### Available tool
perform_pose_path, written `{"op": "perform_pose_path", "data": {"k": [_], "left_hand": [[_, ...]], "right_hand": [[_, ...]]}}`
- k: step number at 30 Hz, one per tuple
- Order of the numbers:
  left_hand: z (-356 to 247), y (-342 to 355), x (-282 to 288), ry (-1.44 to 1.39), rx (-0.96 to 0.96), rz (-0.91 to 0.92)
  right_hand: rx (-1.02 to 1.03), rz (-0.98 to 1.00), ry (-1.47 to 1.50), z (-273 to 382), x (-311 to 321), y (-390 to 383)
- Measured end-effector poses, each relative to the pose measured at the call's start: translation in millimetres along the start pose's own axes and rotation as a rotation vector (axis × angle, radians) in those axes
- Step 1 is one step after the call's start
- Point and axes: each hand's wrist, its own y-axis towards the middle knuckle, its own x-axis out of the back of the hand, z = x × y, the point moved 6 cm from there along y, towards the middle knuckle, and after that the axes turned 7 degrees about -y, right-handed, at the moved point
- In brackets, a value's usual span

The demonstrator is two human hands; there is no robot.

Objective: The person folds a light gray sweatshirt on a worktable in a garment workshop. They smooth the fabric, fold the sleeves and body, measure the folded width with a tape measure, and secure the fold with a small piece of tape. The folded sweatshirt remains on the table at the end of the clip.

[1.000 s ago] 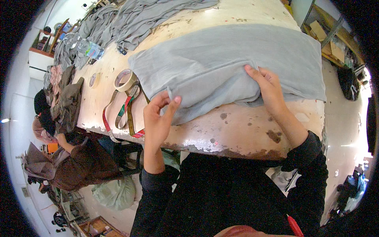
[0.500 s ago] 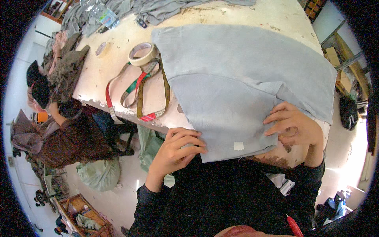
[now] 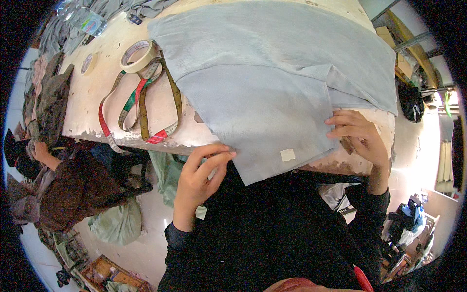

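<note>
A light blue-grey garment lies spread on the worktable, its narrower sleeve-like part reaching past the table's near edge. A small cream patch sits close to its lower hem. My left hand pinches the left edge of that part between thumb and fingertips, a little above the lower corner. On the opposite edge, my right hand has its bent fingertips over the cloth, and the thumb is partly hidden. Left of the garment are a masking tape roll and a looped tape measure.
A smaller tape roll, a plastic bottle and heaped grey cloth stand along the table's left and far side. Another person in brown works at the left. A pale green sack rests on the floor.
The whole view has shifted, so the table and its contents appear farther left and higher. My left fingers have gathered into a pinch on the edge; my right fingertips have drawn back toward the other edge.
</note>
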Motion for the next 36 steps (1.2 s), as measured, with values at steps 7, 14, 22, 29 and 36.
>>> {"op": "perform_pose_path", "data": {"k": [7,14,22,29,36], "left_hand": [[-1.6,9.9,-1.6,-0.015,0.014,-0.067],[-1.5,14.0,-6.5,0.052,0.081,-0.008],[-5.8,19.4,10.5,-0.166,0.219,-0.011],[-2.2,56.9,49.0,-0.511,0.590,-0.100],[11.9,138.1,51.1,-0.118,0.249,-0.407]], "right_hand": [[-0.089,-0.084,0.027,2.0,0.5,5.2],[-0.062,-0.198,-0.055,-1.8,-4.9,10.0],[-0.022,-0.166,-0.020,10.2,7.4,20.1],[-0.202,-0.100,0.243,0.7,53.5,57.1],[-0.137,-0.906,0.167,-26.2,105.6,164.3]]}}
